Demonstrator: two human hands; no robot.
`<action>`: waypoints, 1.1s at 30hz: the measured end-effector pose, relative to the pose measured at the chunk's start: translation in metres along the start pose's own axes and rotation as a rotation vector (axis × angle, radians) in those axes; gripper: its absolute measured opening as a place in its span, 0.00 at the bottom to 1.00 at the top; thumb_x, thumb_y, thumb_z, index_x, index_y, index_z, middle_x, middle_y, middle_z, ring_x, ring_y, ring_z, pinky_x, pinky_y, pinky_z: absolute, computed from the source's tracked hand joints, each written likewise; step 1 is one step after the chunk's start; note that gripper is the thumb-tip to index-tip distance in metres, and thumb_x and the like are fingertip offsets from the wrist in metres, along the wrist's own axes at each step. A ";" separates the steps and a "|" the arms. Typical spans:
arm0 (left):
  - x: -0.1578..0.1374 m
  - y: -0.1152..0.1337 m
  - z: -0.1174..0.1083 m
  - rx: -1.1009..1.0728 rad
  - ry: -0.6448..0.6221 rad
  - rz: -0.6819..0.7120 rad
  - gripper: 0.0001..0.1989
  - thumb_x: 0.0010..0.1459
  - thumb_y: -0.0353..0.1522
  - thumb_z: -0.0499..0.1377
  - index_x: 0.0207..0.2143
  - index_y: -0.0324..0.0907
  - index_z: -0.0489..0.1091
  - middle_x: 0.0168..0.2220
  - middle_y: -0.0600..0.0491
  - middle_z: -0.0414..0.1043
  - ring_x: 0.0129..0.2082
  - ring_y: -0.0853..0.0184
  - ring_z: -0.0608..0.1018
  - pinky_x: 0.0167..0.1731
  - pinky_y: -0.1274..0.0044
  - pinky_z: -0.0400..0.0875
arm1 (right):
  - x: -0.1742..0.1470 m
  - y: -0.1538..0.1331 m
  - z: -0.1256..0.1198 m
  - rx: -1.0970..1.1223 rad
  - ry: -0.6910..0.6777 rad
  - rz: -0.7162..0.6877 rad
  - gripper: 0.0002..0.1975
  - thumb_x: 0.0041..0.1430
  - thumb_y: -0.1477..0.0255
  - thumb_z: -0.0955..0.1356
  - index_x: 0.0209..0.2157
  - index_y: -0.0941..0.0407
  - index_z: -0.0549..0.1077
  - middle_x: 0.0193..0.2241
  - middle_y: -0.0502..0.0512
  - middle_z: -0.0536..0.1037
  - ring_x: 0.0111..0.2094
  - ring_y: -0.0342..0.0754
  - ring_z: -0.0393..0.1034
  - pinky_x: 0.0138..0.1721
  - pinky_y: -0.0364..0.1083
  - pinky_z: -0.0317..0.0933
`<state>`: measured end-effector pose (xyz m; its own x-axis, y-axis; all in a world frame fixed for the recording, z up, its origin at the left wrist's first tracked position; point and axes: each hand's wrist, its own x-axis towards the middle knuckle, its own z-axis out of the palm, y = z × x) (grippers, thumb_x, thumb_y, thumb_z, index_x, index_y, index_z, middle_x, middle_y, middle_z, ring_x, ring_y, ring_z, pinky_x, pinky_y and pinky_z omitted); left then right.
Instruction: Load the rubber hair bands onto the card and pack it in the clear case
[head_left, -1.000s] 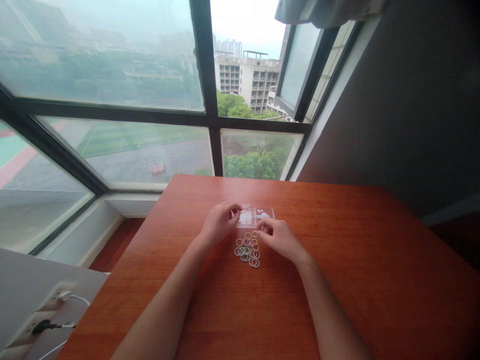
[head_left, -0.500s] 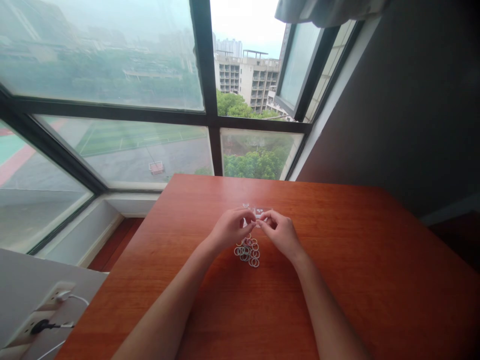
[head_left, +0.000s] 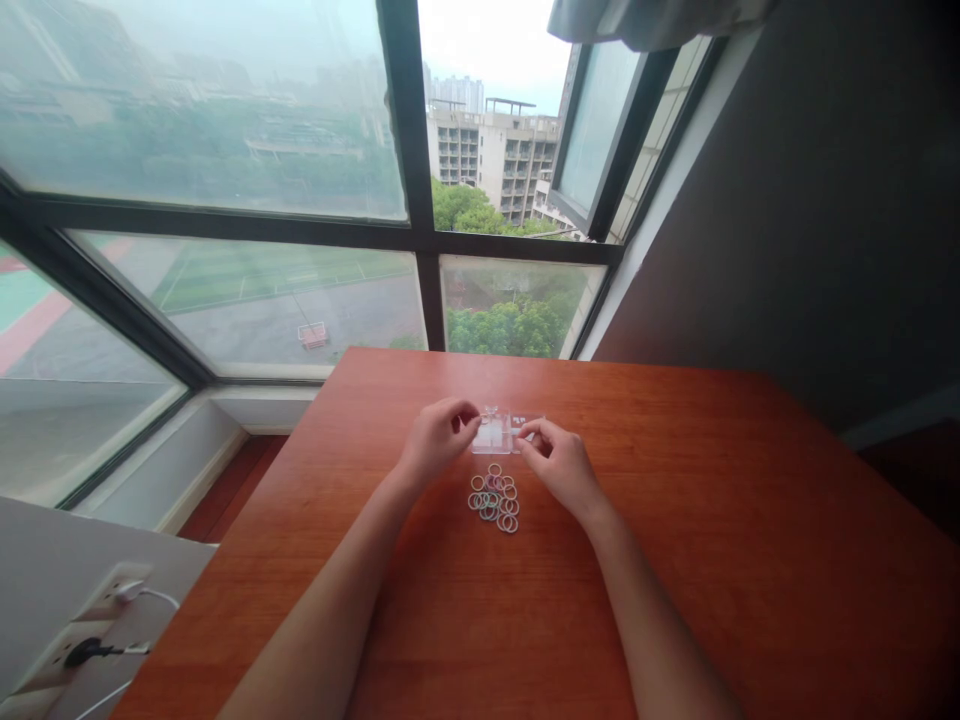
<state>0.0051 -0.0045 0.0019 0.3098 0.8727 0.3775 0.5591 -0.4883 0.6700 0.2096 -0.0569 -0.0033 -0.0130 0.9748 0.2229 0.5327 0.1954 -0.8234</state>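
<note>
Clear plastic box (head_left: 496,433) (no legible label), both hands touching, rings (head_left: 495,498) near

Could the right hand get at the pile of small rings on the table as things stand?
Probably yes. The right hand rests at the clear plastic box, just beside the pile of small rings. Nothing lies between them on the table.

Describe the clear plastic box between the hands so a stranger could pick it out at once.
Start at the reddish-brown wooden table under the big window. Near its middle, the left hand and right hand meet at a small clear plastic box, each pinching one end. Unlike the pile of small coloured rings lying just nearer the person, it is flat, rectangular and see-through.
</note>
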 end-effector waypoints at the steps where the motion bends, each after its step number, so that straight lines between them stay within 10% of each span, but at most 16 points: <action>1: 0.001 -0.005 -0.002 0.023 0.042 -0.033 0.05 0.56 0.30 0.57 0.28 0.39 0.72 0.25 0.55 0.71 0.24 0.72 0.69 0.27 0.81 0.62 | 0.000 0.000 0.000 -0.010 -0.004 0.000 0.05 0.55 0.69 0.67 0.32 0.55 0.74 0.18 0.43 0.65 0.21 0.40 0.60 0.26 0.40 0.53; 33: -0.005 -0.022 0.018 0.126 0.085 -0.087 0.06 0.58 0.31 0.57 0.34 0.42 0.73 0.29 0.54 0.72 0.27 0.70 0.71 0.30 0.79 0.65 | -0.003 -0.003 0.005 -0.323 -0.246 0.018 0.06 0.56 0.72 0.67 0.33 0.53 0.77 0.24 0.48 0.77 0.27 0.43 0.69 0.30 0.41 0.55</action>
<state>0.0050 0.0016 -0.0262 0.1929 0.9055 0.3780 0.6749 -0.4021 0.6187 0.2042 -0.0603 -0.0045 -0.1829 0.9820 0.0464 0.7725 0.1727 -0.6110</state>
